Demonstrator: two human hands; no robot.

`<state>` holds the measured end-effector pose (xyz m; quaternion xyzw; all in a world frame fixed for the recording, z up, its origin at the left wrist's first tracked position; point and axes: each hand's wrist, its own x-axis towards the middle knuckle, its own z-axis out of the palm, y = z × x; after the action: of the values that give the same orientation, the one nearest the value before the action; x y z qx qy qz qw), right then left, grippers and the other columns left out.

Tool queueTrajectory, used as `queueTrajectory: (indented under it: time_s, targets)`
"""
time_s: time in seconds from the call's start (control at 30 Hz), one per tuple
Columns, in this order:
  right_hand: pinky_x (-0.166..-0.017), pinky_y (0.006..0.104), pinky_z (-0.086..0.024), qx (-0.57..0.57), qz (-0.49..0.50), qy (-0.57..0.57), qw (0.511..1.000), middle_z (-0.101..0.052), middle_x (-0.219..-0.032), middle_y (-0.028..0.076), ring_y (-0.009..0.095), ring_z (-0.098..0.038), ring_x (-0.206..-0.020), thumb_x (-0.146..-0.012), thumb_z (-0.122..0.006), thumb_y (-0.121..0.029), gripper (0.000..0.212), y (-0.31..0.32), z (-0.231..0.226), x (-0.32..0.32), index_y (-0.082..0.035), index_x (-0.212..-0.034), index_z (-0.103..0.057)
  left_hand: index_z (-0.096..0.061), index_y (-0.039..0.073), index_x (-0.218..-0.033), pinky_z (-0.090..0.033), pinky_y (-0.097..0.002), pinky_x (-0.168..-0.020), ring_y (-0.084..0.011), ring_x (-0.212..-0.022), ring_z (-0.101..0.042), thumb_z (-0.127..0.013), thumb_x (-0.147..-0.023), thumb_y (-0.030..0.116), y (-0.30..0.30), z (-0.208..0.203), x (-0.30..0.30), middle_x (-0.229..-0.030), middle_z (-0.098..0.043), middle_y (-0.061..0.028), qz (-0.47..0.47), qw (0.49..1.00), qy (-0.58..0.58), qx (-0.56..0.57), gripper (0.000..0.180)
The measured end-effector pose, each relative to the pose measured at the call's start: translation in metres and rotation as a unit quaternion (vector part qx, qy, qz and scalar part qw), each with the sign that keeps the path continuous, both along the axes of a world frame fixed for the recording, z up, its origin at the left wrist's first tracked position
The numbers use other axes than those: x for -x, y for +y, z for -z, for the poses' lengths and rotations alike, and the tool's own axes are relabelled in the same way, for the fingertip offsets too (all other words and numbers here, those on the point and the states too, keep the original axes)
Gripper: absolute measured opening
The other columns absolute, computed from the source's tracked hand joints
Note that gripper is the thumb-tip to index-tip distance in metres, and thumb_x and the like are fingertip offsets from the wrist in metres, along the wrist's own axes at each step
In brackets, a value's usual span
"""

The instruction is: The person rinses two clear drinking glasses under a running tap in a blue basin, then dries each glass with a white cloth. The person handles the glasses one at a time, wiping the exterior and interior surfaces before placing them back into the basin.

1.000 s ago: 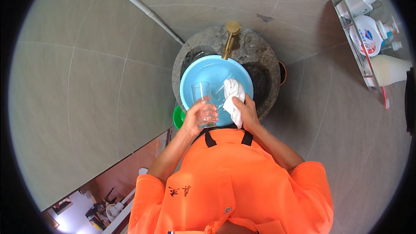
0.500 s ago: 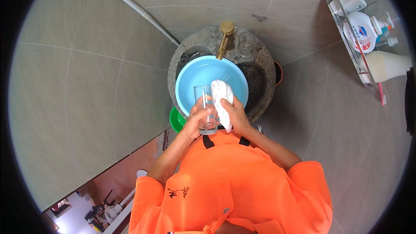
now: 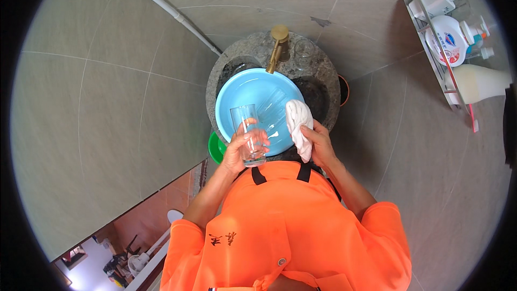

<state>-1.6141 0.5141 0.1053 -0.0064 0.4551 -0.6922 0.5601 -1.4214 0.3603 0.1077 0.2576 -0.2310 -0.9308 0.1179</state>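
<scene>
My left hand (image 3: 238,150) is wrapped round a tall clear drinking glass (image 3: 245,121), its rim tilted away from me over the near edge of the basin. In my right hand (image 3: 320,145) I grip a bunched white cloth (image 3: 299,124), apart from the glass and to its right. Between and beyond both hands sits a light blue plastic basin (image 3: 229,89). Clear glassware (image 3: 273,109) lies inside it, its exact shape hard to make out.
A round grey stone sink counter (image 3: 247,48) carries the basin, with a brass faucet (image 3: 276,51) at its far side. Another clear glass (image 3: 305,51) stands beside the faucet. A green container (image 3: 216,148) is below left. Bottles fill a wall shelf (image 3: 428,43) at right.
My right hand and the cloth have moved right, away from the glass. My left hand has shifted slightly left with the glass, so more of the basin's inside shows.
</scene>
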Motion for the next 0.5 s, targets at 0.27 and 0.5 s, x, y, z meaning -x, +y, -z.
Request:
queueTrajectory:
  time_s: [0.27, 0.5]
  targets:
    - [-0.073, 0.0262, -0.050, -0.016, -0.117, 0.157, 0.980, -0.063, -0.101, 0.007, 0.011, -0.060, -0.086, -0.090, -0.063, -0.017, 0.037, -0.017, 0.000, -0.043, 0.004, -0.119, -0.054, -0.042, 0.013, -0.133, -0.051, -0.0303, -0.056, -0.0255, -0.101, -0.061, -0.069, -0.079, 0.035, 0.010, 0.003, 0.012, -0.123, -0.054, -0.0129, -0.067, 0.998, -0.019, 0.006, 0.063]
    - [-0.073, 0.0266, -0.051, -0.073, -0.040, 0.124, 0.989, -0.066, -0.099, 0.008, 0.013, -0.063, -0.085, -0.088, -0.065, -0.016, 0.035, 0.005, 0.003, 0.006, 0.004, -0.116, -0.059, -0.042, 0.020, -0.136, -0.050, -0.0295, -0.055, -0.0446, -0.128, -0.044, -0.060, -0.089, 0.039, 0.002, 0.002, 0.008, -0.147, -0.038, -0.0194, -0.032, 0.990, 0.125, -0.051, 0.054]
